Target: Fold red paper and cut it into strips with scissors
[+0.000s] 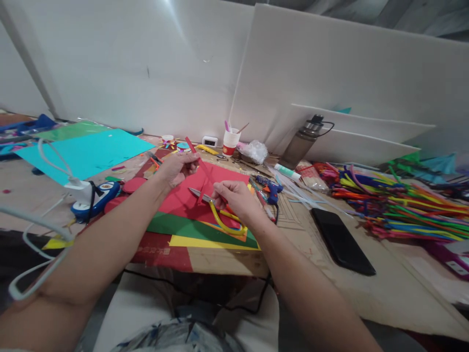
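Observation:
My left hand point(182, 168) is closed on a narrow red paper strip point(205, 170), pinching it near its upper end, which sticks out past the fingers. At the strip's lower end my right hand point(232, 198) is closed, thumb and fingers together. Below the hands lies a red paper sheet point(179, 200), on top of green paper point(164, 225) and yellow paper point(216, 243). A pair of scissors with yellow handles point(220, 222) rests on the sheets, its blades pointing left. Part of the scissors is hidden behind my right hand, and I cannot tell whether they touch.
Right of the sheets are a blue glue gun point(273, 192), a black phone point(340, 239) and colourful pipe cleaners point(406, 200). A bottle point(300, 144) and a paper cup point(230, 142) stand behind. On the left are turquoise paper point(91, 154) and a blue power strip point(95, 200) with white cables.

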### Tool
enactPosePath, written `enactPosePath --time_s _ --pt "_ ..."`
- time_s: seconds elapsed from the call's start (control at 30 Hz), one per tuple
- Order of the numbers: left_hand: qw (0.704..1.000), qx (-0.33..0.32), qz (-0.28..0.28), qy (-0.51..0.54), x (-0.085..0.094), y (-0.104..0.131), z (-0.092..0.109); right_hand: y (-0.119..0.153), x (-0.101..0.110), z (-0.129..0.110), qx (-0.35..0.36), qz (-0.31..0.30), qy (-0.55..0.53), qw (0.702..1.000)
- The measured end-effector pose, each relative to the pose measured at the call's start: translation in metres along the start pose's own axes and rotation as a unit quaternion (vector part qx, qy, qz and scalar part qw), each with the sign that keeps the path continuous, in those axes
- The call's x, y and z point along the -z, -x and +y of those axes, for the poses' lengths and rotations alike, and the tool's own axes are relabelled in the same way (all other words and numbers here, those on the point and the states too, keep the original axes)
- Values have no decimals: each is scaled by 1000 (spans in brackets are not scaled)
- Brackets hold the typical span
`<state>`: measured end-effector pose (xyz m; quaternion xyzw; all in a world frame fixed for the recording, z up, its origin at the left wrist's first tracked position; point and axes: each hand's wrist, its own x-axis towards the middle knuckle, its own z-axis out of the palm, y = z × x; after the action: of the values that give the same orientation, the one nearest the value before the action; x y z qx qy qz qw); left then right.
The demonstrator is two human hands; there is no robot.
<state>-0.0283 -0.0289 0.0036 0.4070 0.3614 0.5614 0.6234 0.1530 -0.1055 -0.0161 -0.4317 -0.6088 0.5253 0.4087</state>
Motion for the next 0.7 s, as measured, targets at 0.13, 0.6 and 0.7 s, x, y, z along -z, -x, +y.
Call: enactPosePath --time_s 0.13,0.6,0.7 --pt "1000 -11 -11 -14 -4 1 -6 -2 0 3 29 8 46 998" --pt "989 9 -123 -84 -23 18 -31 -2 2 -5 23 96 103 990" --pt "987 21 -135 -80 -23 17 -32 -3 2 -3 19 92 73 993"
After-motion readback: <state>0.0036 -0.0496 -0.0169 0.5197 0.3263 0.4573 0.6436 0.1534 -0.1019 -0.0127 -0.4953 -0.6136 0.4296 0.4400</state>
